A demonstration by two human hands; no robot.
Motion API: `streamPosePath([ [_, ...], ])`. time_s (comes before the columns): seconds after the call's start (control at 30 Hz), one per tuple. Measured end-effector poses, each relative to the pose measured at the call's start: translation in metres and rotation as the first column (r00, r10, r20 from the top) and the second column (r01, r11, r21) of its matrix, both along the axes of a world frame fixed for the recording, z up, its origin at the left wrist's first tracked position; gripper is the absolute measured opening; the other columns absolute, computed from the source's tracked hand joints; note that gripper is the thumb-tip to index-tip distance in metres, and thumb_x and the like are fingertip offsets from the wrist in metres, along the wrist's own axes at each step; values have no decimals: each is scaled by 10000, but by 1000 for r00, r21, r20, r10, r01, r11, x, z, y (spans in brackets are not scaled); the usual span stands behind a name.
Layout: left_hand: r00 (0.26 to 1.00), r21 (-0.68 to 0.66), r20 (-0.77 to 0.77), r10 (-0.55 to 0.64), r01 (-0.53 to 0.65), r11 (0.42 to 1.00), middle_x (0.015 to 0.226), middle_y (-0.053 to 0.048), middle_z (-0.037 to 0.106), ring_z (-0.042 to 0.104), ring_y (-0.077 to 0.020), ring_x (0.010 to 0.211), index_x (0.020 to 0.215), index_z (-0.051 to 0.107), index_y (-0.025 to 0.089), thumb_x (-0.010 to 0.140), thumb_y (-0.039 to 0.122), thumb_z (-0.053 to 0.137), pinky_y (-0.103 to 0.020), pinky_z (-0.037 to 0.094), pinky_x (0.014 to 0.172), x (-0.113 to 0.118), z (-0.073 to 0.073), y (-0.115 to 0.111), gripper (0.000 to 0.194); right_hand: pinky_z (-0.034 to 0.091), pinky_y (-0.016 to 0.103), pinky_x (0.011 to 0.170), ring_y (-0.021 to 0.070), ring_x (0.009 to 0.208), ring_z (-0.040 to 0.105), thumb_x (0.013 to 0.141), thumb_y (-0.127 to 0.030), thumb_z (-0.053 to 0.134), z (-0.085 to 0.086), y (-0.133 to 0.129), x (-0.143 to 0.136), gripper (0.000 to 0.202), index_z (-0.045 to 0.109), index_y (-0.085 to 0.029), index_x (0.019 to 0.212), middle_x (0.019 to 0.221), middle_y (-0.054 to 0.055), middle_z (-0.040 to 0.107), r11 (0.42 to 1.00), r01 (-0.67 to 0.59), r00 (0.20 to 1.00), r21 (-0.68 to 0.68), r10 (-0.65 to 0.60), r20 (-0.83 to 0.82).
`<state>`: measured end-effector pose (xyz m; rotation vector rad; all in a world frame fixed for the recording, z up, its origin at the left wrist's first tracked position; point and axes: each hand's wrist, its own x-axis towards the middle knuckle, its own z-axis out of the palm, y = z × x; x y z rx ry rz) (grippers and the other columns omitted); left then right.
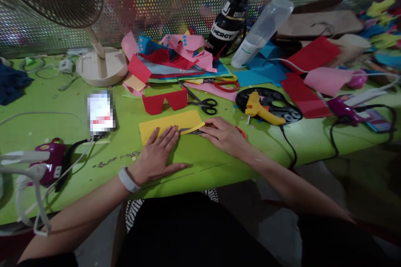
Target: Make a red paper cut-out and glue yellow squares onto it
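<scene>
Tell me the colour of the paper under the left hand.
Yellow rectangular paper; head view shows it.

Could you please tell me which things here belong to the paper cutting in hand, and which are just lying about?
In use:
yellow paper, under the left hand
orange-handled scissors, in the right hand

Apparently just lying about:
black-handled scissors
yellow glue gun
phone
black bottle

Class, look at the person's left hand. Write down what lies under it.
Under the fingers of the left hand is part of a yellow sheet; the palm is over the green table. The covered stretch of the sheet's near edge cannot be seen.
</scene>
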<state>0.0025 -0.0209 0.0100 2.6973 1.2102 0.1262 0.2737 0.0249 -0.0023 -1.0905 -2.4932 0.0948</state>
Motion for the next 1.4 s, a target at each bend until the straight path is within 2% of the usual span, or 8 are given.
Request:
streamPosePath([
  [0.2, 1000, 8, -3, -8, 8, 1000, 1594, -121, 167, 138, -256, 1482, 1536, 121, 118, 873, 747, 258, -455, 4, 1210, 0, 0, 0, 924, 533, 384, 758, 235, 915, 583, 941, -246, 523, 2, 2, -3, 239, 702, -192, 1089, 987, 103, 632, 999, -20, 1000, 28, 20, 13],
  [0.37, 1000, 11, -8, -4, 4, 1000, 1600, -114, 155, 125, -246, 1485, 1532, 136, 107, 880, 737, 249, -444, -6, 1211, 0, 0, 0, 914, 533, 385, 749, 235, 911, 589, 931, -226, 538, 6, 0, 1, 200, 723, -187, 999, 985, 104, 646, 999, -46, 999, 11, 46, 15],
  [0.53, 1000, 11, -6, -7, 7, 1000, 1600, -111, 156, 129, -251, 1484, 1540, 83, 127, 872, 746, 267, -462, 24, 1213, 0, -1, 0, 929, 540, 382, 726, 232, 884, 590, 920, -197, 553, 4, 0, 6, 219, 703, -146, 1072, 951, 115, 648, 995, -79, 996, 67, 82, -40],
  [0.83, 1000, 8, -15, -9, 9, 1000, 1598, -117, 155, 120, -250, 1485, 1540, 69, 128, 877, 740, 263, -466, 19, 1213, 0, -1, 0, 923, 542, 393, 756, 233, 923, 588, 929, -237, 545, -2, 0, -1, 257, 695, -214, 1136, 971, 98, 636, 998, -53, 998, -29, 51, -41],
  [1.17, 1000, 2, 2, -1, 1, 1000, 1600, -114, 143, 118, -246, 1485, 1538, 80, 128, 881, 735, 265, -467, 27, 1214, 1, -1, -1, 914, 541, 405, 813, 239, 960, 589, 937, -262, 535, -2, -4, -8, 254, 698, -195, 1120, 1009, 111, 632, 1000, -24, 1000, -17, 24, -21],
  [1.4, 1000, -21, 27, -3, 4, 1000, 1606, -129, 101, 54, -240, 1491, 1533, 98, 97, 887, 726, 263, -440, 53, 1218, 7, 4, 1, 917, 548, 398, 774, 241, 923, 594, 940, -271, 528, -3, -3, 1, 267, 710, -174, 1109, 979, 122, 631, 1000, -5, 1000, 7, 5, -14],
])
